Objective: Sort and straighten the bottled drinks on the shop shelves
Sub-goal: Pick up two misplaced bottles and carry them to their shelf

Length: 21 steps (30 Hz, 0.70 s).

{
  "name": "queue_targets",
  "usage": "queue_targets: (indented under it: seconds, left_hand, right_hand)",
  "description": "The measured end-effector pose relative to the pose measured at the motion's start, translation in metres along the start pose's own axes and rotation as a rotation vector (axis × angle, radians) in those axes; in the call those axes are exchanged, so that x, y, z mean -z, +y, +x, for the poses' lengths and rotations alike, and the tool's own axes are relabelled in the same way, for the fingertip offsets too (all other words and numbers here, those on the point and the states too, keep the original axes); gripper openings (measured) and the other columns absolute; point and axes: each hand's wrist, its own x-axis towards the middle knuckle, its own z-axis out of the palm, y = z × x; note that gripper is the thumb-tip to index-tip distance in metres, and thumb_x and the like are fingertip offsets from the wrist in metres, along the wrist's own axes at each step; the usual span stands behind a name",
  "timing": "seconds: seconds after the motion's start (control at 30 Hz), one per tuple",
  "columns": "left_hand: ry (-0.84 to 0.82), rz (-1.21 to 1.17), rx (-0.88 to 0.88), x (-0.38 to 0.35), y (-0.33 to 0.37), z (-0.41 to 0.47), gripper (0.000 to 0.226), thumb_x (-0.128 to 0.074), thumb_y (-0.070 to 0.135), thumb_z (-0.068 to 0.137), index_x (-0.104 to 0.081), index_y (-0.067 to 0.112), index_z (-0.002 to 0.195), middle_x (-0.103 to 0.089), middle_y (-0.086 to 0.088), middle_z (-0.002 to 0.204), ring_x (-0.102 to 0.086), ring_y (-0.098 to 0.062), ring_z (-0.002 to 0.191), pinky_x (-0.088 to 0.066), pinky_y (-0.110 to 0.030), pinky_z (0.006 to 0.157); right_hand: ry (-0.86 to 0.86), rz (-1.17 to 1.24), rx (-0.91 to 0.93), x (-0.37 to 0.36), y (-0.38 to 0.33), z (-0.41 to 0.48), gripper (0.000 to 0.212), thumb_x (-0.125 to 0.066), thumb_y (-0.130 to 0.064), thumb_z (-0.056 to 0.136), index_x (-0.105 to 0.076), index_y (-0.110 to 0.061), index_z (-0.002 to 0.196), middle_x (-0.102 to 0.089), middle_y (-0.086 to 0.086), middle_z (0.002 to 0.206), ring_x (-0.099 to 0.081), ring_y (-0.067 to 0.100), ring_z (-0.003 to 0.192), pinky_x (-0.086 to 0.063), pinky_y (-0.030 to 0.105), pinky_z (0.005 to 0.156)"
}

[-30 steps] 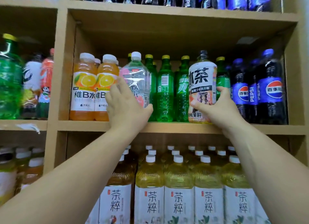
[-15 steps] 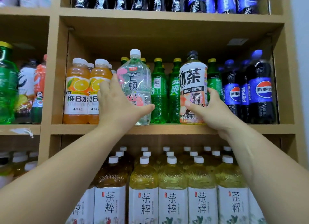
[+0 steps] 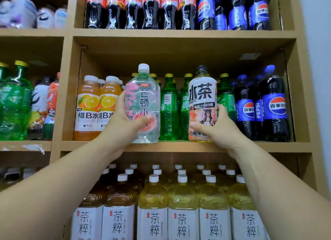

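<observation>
Up on the middle wooden shelf (image 3: 179, 146), the left hand (image 3: 123, 125) holds a big clear plastic bottle with a white cap and a pink picture (image 3: 145, 98). Its fingers go round the bottle's left side and its thumb presses on the front, low down. The right hand (image 3: 219, 130) holds a tall bottle with a white and peach label and a dark cap (image 3: 202, 94). Its thumb lies across the front and its fingers curl round the right side. Both bottles stand up straight at the front edge of the shelf, but I cannot tell if their bottoms touch it. Green bottles with yellow caps (image 3: 169, 112) stand between and behind them. Orange juice bottles (image 3: 88, 105) are on the left, and dark cola bottles with blue labels (image 3: 274, 107) are on the right. Yellow tea bottles with white caps (image 3: 182, 198) fill the shelf below.
</observation>
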Motion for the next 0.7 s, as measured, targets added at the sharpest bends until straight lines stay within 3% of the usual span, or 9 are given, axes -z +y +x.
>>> queue_targets:
  seconds: [0.07, 0.17, 0.27, 0.4, 0.5, 0.57, 0.7]
  left_hand:
    - [0.040, 0.000, -0.038, -0.002, 0.007, -0.009, 0.092, -0.078, 0.010, 0.087, -0.025, 0.044, 0.154, -0.061, 0.015, 0.135, -0.063, -0.007, 0.121, -0.051, -0.042, 0.106]
    - [0.085, 0.008, -0.076, 0.001, 0.018, -0.025, 0.092, -0.078, 0.008, 0.087, -0.026, 0.043, 0.153, -0.061, 0.017, 0.133, -0.064, -0.003, 0.117, -0.052, -0.040, 0.105]
    - [0.123, 0.014, -0.096, 0.015, 0.030, -0.043, 0.092, -0.080, 0.011, 0.085, -0.027, 0.047, 0.152, -0.061, 0.017, 0.135, -0.063, -0.005, 0.120, -0.050, -0.044, 0.107]
    - [0.156, 0.036, -0.150, 0.038, 0.045, -0.080, 0.089, -0.078, 0.006, 0.085, -0.030, 0.039, 0.153, -0.063, 0.010, 0.137, -0.065, -0.011, 0.121, -0.052, -0.045, 0.103]
    - [0.157, 0.073, -0.148, 0.056, 0.049, -0.114, 0.085, -0.075, 0.004, 0.088, -0.030, 0.035, 0.154, -0.062, 0.010, 0.139, -0.063, -0.010, 0.124, -0.054, -0.037, 0.101]
    - [0.149, 0.086, -0.121, 0.068, 0.048, -0.136, 0.085, -0.073, 0.003, 0.088, -0.029, 0.033, 0.155, -0.060, 0.010, 0.142, -0.062, -0.009, 0.126, -0.055, -0.029, 0.099]
    - [0.136, 0.114, -0.078, 0.086, 0.033, -0.179, 0.085, -0.074, 0.002, 0.088, -0.028, 0.028, 0.156, -0.057, 0.007, 0.146, -0.058, -0.014, 0.131, -0.049, -0.045, 0.107]
  right_hand:
    - [0.009, -0.020, -0.003, -0.001, 0.002, 0.001, 0.107, -0.090, -0.047, 0.073, -0.024, -0.029, 0.155, -0.064, -0.013, 0.125, -0.063, 0.010, 0.110, -0.047, 0.039, 0.103]
    - [0.012, -0.040, -0.012, -0.001, 0.004, 0.003, 0.105, -0.088, -0.049, 0.074, -0.023, -0.032, 0.154, -0.063, -0.013, 0.127, -0.064, 0.013, 0.112, -0.049, 0.047, 0.106]
    - [0.065, -0.144, -0.014, -0.008, 0.000, -0.002, 0.100, -0.082, -0.055, 0.079, -0.021, -0.031, 0.155, -0.063, -0.008, 0.128, -0.064, 0.022, 0.114, -0.050, 0.047, 0.101]
    - [0.181, -0.296, -0.013, -0.017, -0.006, -0.009, 0.096, -0.072, -0.062, 0.081, -0.020, -0.030, 0.155, -0.062, -0.002, 0.130, -0.062, 0.031, 0.114, -0.045, 0.042, 0.090]
    - [0.184, -0.140, 0.064, -0.022, -0.012, -0.018, 0.088, -0.073, -0.056, 0.083, -0.027, -0.028, 0.153, -0.061, -0.006, 0.121, -0.062, 0.026, 0.110, -0.048, 0.040, 0.095]
    - [0.187, -0.012, 0.135, -0.026, -0.018, -0.027, 0.079, -0.075, -0.047, 0.087, -0.034, -0.023, 0.151, -0.060, -0.009, 0.119, -0.062, 0.016, 0.107, -0.045, 0.030, 0.091]
    - [0.176, 0.152, 0.262, -0.038, -0.039, -0.061, 0.079, -0.074, -0.044, 0.084, -0.037, -0.018, 0.148, -0.063, -0.015, 0.122, -0.065, -0.002, 0.108, -0.051, 0.020, 0.092]
